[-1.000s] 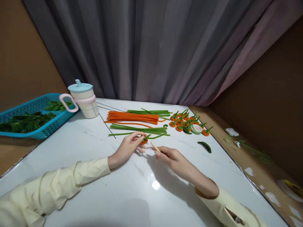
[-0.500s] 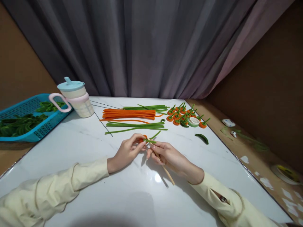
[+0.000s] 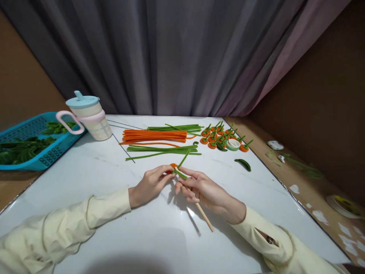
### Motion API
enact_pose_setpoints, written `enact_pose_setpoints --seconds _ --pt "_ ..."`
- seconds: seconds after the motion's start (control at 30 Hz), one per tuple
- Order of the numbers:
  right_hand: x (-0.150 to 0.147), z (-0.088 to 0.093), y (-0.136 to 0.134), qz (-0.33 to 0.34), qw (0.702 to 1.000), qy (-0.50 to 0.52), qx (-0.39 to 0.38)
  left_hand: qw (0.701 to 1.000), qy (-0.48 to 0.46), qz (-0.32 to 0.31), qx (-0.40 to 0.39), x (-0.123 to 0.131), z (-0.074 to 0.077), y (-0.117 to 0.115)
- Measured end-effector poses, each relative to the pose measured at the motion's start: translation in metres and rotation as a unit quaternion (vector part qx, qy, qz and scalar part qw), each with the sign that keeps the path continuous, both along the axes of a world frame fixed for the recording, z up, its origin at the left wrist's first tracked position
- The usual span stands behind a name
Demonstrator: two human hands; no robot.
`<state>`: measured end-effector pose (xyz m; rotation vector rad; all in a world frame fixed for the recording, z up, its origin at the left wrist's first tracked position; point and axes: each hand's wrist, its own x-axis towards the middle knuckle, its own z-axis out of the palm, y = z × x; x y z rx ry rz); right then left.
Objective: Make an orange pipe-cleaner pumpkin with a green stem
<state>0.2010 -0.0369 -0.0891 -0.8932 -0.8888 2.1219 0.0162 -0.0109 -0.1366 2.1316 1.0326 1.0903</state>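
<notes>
L→R: my left hand (image 3: 152, 183), fingers pinched shut on orange coil (image 3: 173, 166), mid-table. Green stem (image 3: 182, 164) crosses it. My right hand (image 3: 203, 189) curled round stem & wooden stick (image 3: 204, 217). Risk: loose pinch, coil may unwind.

I am reaching both arms forward, my forearms in pale yellow sleeves converging toward each other. My left hand (image 3: 151, 182) is lying low with its palm turned inward, wrist nearly straight, thumb and forefinger pinching together at the tips. My right hand (image 3: 203, 190) is facing it, just to its right, fingertips almost touching my left fingertips. Its fingers are curling loosely inward, thumb pressing against the forefinger in a closed pinch. My right wrist is bending slightly, and that sleeve is ending just behind it.
</notes>
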Motion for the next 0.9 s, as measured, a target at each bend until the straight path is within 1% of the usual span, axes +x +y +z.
enact_pose_setpoints --seconds 0.2,0.3,0.37,0.4,0.53,0.67,0.77,0.9 --pt "-0.006 -0.001 -0.005 -0.042 0.999 0.021 -0.027 0.998 0.018 -0.029 0.051 -0.001 -0.001 0.002" --pt "-0.007 -0.002 -0.006 -0.046 0.999 0.011 -0.009 0.993 -0.005 -0.043 0.108 0.0 -0.004 0.004" --pt "-0.007 -0.003 -0.007 -0.042 0.999 0.0 0.011 0.991 -0.019 -0.044 0.125 0.001 -0.005 0.004" --pt "-0.007 -0.003 -0.007 -0.042 0.999 -0.007 0.018 0.991 -0.022 -0.043 0.121 0.002 -0.005 0.004" --pt "-0.008 -0.006 -0.007 -0.043 0.997 -0.048 0.042 0.996 -0.021 -0.048 0.073 0.003 -0.002 0.004" --pt "-0.007 -0.008 -0.006 -0.016 0.989 -0.107 0.099 0.998 -0.033 -0.062 -0.002 0.004 0.001 0.003" --pt "-0.003 -0.008 -0.004 0.009 0.98 -0.145 0.133 0.992 -0.066 -0.075 -0.076 0.003 0.003 0.003" --pt "0.0 -0.007 -0.001 0.034 0.968 -0.185 0.169 0.982 -0.098 -0.076 -0.143 0.004 0.006 0.003"
